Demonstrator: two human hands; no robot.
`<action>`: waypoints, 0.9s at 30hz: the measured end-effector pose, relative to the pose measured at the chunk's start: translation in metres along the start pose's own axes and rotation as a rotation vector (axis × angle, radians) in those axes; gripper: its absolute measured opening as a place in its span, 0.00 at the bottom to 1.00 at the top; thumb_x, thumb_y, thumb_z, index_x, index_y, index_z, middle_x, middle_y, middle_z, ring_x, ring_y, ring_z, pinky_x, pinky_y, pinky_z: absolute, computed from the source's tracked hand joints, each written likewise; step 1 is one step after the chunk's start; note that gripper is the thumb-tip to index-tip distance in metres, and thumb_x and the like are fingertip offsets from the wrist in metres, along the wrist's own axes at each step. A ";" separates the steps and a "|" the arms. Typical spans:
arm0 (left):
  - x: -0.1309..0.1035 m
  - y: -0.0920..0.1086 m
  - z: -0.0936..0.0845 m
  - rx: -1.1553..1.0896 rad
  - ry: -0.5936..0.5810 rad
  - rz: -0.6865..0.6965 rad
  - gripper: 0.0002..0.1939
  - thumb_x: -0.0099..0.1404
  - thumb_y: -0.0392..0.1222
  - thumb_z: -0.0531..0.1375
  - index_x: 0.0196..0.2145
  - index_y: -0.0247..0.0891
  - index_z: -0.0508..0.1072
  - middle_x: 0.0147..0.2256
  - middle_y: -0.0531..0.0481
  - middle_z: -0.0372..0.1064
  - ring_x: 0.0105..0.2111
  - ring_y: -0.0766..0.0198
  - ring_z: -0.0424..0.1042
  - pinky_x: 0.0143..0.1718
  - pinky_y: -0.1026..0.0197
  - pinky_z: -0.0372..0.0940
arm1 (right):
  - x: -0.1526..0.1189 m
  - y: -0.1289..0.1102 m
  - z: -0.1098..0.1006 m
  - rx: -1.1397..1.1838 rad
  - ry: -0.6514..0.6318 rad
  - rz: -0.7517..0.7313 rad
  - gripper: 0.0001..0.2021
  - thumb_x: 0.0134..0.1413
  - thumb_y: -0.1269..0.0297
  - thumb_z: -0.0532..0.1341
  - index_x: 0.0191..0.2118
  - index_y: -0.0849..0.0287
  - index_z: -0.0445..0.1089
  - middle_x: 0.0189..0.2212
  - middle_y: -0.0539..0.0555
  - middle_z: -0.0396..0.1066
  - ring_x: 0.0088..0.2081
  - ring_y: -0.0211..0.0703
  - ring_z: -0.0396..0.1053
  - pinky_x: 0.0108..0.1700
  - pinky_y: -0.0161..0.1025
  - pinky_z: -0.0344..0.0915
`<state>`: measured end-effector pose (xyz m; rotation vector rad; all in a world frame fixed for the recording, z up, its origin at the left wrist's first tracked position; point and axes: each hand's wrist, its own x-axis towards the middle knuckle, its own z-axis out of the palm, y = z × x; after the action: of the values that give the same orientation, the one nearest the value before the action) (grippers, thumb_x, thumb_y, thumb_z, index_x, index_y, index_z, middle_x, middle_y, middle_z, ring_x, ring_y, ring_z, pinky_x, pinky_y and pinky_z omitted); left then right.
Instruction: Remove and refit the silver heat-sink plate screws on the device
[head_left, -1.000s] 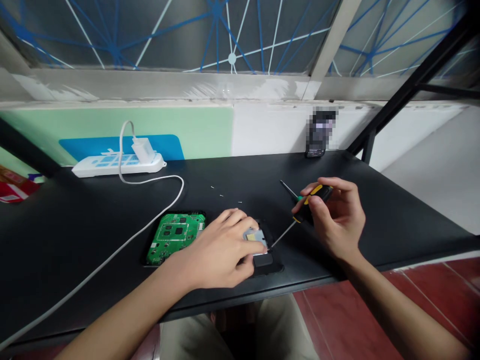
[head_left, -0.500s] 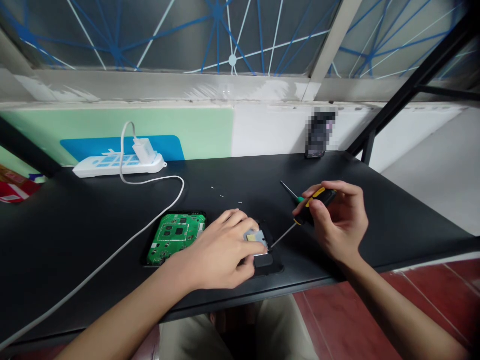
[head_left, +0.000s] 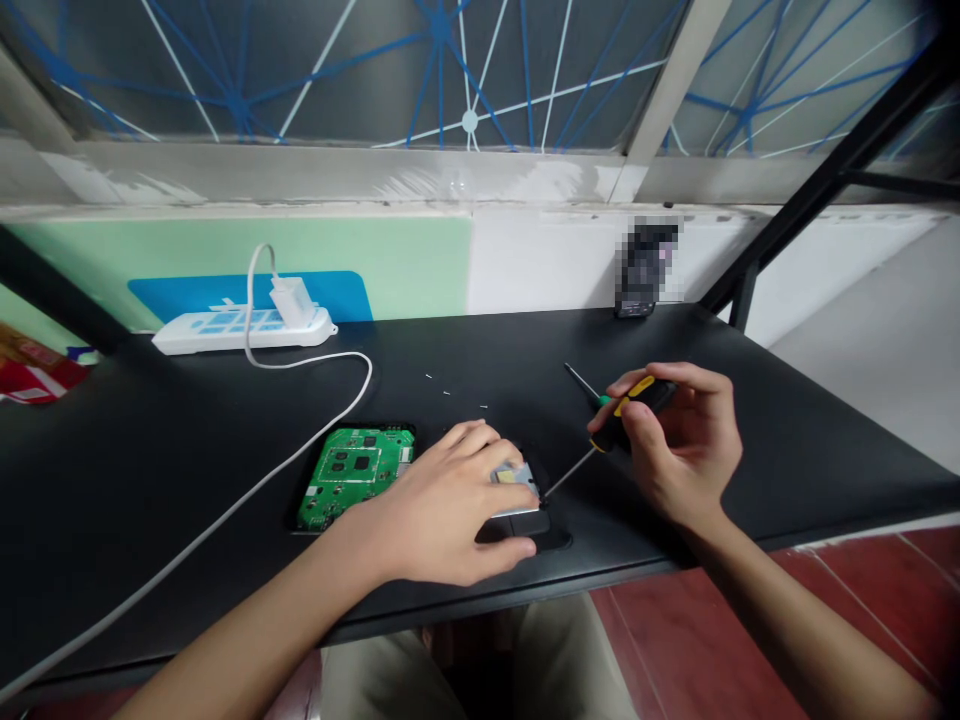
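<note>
My right hand point(head_left: 686, 440) is wrapped round the handle of a black and yellow screwdriver point(head_left: 574, 472), whose tip meets the right edge of a silver metal part point(head_left: 517, 492). That part lies on a black casing point(head_left: 559, 535). Over the casing, my left hand point(head_left: 457, 505) rests with fingers on the metal part and the thumb stretched out along the near side; it covers much of the casing. Just left of it lies a green circuit board point(head_left: 352, 475) in a black housing, partly behind my left wrist.
A second screwdriver point(head_left: 583, 383) with a green handle lies beyond my right hand. Several tiny screws point(head_left: 446, 393) are on the black table point(head_left: 810, 440). At the back stand a white power strip point(head_left: 202, 332) with a cable point(head_left: 225, 520) and a blurred phone-like object point(head_left: 641, 270).
My left thumb has stretched outward, away from the metal part, showing more of the casing. The screwdriver stays at the same spot. The whole view has shifted slightly.
</note>
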<state>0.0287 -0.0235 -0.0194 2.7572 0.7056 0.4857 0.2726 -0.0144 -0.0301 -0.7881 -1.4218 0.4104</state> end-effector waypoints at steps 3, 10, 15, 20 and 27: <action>-0.001 0.000 0.000 0.005 -0.010 0.002 0.16 0.66 0.54 0.64 0.48 0.45 0.79 0.50 0.45 0.70 0.55 0.50 0.65 0.67 0.43 0.49 | 0.001 -0.001 0.001 -0.004 -0.004 0.016 0.13 0.59 0.65 0.66 0.48 0.43 0.69 0.36 0.49 0.71 0.25 0.40 0.74 0.25 0.43 0.74; -0.001 -0.001 -0.001 0.016 -0.018 0.014 0.18 0.64 0.55 0.66 0.48 0.44 0.79 0.50 0.46 0.71 0.55 0.50 0.65 0.69 0.43 0.46 | 0.001 -0.001 0.002 0.018 -0.025 -0.010 0.15 0.59 0.66 0.66 0.49 0.44 0.69 0.36 0.49 0.72 0.25 0.41 0.74 0.25 0.44 0.74; 0.000 -0.002 -0.002 0.012 -0.036 0.027 0.23 0.63 0.60 0.66 0.49 0.44 0.79 0.51 0.45 0.71 0.55 0.50 0.66 0.69 0.42 0.44 | 0.000 -0.001 0.002 0.013 -0.029 -0.027 0.15 0.59 0.67 0.65 0.50 0.44 0.69 0.37 0.49 0.72 0.25 0.40 0.74 0.25 0.42 0.74; -0.001 -0.003 -0.003 -0.006 -0.022 0.030 0.23 0.63 0.61 0.66 0.49 0.45 0.79 0.50 0.45 0.71 0.55 0.50 0.66 0.69 0.42 0.44 | 0.000 0.000 0.000 0.028 -0.044 -0.037 0.16 0.59 0.69 0.65 0.51 0.44 0.69 0.38 0.49 0.72 0.26 0.40 0.75 0.26 0.42 0.74; 0.000 -0.003 -0.005 -0.012 -0.035 0.019 0.22 0.63 0.63 0.65 0.48 0.48 0.80 0.51 0.47 0.71 0.54 0.51 0.67 0.69 0.42 0.44 | 0.003 0.000 0.002 0.061 -0.063 -0.082 0.17 0.58 0.70 0.66 0.51 0.46 0.70 0.38 0.49 0.73 0.26 0.39 0.75 0.25 0.40 0.75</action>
<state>0.0254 -0.0206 -0.0161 2.7569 0.6673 0.4432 0.2714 -0.0120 -0.0285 -0.6706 -1.4887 0.4164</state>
